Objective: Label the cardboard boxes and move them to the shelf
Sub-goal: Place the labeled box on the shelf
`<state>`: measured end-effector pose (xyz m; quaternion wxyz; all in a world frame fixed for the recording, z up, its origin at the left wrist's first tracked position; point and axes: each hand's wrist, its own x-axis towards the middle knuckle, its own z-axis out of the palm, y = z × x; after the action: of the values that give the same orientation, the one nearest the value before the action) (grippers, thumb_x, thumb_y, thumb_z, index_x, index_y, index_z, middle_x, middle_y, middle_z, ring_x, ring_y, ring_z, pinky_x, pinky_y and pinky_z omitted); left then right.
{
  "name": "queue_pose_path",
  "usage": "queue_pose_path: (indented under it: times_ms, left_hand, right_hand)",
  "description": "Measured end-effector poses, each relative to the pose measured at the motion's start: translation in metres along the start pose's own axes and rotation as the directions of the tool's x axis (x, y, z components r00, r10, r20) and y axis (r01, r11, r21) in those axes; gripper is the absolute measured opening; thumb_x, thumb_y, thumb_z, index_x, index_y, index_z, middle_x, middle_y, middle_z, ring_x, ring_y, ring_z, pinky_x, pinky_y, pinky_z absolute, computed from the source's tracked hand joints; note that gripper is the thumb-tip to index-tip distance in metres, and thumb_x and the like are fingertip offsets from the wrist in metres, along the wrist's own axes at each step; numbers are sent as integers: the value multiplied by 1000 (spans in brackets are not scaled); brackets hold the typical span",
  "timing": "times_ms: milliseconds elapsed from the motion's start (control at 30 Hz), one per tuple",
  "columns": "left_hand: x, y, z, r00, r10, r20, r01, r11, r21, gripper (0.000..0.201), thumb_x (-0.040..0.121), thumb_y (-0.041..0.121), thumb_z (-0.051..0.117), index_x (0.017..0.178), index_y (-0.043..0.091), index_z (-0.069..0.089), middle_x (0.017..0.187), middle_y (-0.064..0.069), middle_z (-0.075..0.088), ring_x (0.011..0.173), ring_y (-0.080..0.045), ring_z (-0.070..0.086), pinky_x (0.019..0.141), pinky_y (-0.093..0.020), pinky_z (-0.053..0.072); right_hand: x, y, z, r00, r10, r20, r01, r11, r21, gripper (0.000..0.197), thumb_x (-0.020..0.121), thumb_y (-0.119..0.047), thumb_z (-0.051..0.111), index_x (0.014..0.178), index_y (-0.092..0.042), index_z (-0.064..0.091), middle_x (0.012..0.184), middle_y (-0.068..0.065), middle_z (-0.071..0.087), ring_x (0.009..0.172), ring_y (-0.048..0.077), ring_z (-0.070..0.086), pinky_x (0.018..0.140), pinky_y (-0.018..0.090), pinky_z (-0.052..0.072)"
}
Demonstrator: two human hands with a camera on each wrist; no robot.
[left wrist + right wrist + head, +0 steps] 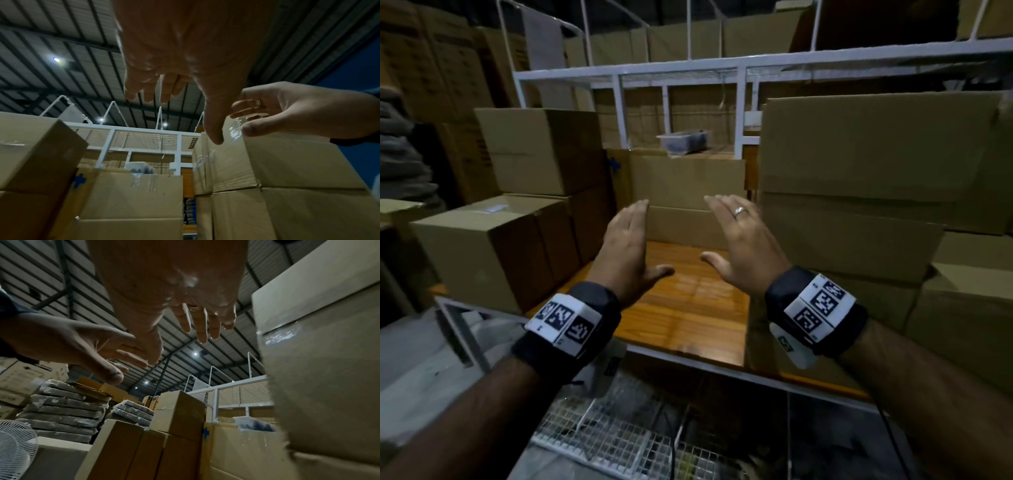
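Left hand (627,247) and right hand (739,240): both raised, palms facing each other, fingers straight and spread; neither holds anything.

Cardboard box (690,198): straight ahead, beyond both sets of fingertips, at the back of the bare orange shelf board (688,308); long axis runs left to right. Both hands appear about equally near; the gap between the palms looks narrower than the box.

Count in the head view: two stacked boxes (534,192) to the left, one small white label (494,208) on the lower; a taller stack (866,192) to the right, number unclear; one clear plastic tray (683,141) behind.
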<state>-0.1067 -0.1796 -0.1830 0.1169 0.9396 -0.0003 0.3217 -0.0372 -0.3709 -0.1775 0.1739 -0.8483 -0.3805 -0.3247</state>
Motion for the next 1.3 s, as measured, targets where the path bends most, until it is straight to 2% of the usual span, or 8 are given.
queue_pose_path:
  times_ms: [167, 367, 600, 800, 967, 1033, 1133, 1300]
  left_hand:
    - [-13, -71, -2, 997, -53, 58, 51, 998, 27, 107, 75, 38, 77, 152, 9, 9, 157, -8, 17, 144, -23, 14, 118, -32, 14]
    - [-12, -168, -14, 991, -92, 101, 86, 994, 63, 110, 71, 34, 81, 152, 10, 10, 156, -10, 19, 144, -25, 15, 117, -43, 21]
    - [-6, -266, -20, 982, -159, 103, 152, 986, 69, 110, 72, 34, 80, 152, 12, 8, 158, -8, 15, 145, -24, 11, 118, -44, 19]
    - [12, -349, -16, 969, -238, 73, 229, 967, 111, 108, 71, 34, 81, 151, 14, 11, 156, -7, 20, 143, -23, 17, 117, -47, 21]
    - [31, -420, -19, 941, -333, 65, 313, 926, 211, 111, 69, 39, 81, 151, 14, 10, 156, -7, 20, 143, -23, 18, 117, -45, 21]
    - [41, -447, -24, 924, -377, 62, 356, 909, 216, 111, 69, 37, 82, 151, 13, 11, 156, -8, 20, 143, -23, 18, 118, -41, 19]
    - [51, -484, -28, 906, -420, 57, 397, 888, 233, 111, 68, 34, 83, 151, 14, 13, 156, -7, 21, 143, -23, 19, 118, -41, 19]
    - [58, -552, -35, 861, -503, 73, 462, 835, 301, 115, 62, 40, 86, 151, 16, 16, 156, -9, 19, 142, -28, 18, 117, -46, 22]
  right_hand:
    - [26, -45, 52, 999, 11, 41, -12, 999, 32, 84, 78, -34, 76, 146, -8, 33, 144, 12, 41, 136, 29, 32, 113, 44, 29]
    - [74, -101, 115, 998, 32, 46, -34, 998, 45, 85, 78, -34, 77, 146, -8, 33, 144, 13, 41, 136, 30, 33, 112, 46, 30]
    - [127, -151, 187, 992, 33, 118, -44, 995, 92, 86, 81, -34, 74, 149, -12, 26, 149, 11, 35, 140, 28, 26, 114, 47, 26]
    - [178, -178, 254, 983, -27, 179, 0, 989, 147, 85, 83, -35, 71, 150, -14, 23, 151, 9, 31, 142, 27, 23, 115, 46, 24]
    - [230, -204, 311, 981, -62, 186, 22, 978, 207, 86, 82, -38, 72, 149, -15, 25, 150, 10, 34, 140, 28, 25, 115, 46, 24]
    - [247, -220, 331, 974, -88, 208, 40, 973, 226, 85, 81, -39, 71, 148, -15, 26, 149, 9, 34, 140, 28, 25, 115, 45, 24]
    - [269, -245, 360, 964, -120, 238, 63, 970, 233, 83, 82, -43, 69, 147, -16, 27, 149, 10, 34, 140, 29, 24, 115, 46, 22]
    - [286, -277, 395, 944, -1, 330, -64, 981, 186, 83, 81, -54, 65, 146, -21, 24, 152, 11, 26, 141, 32, 18, 113, 50, 24]
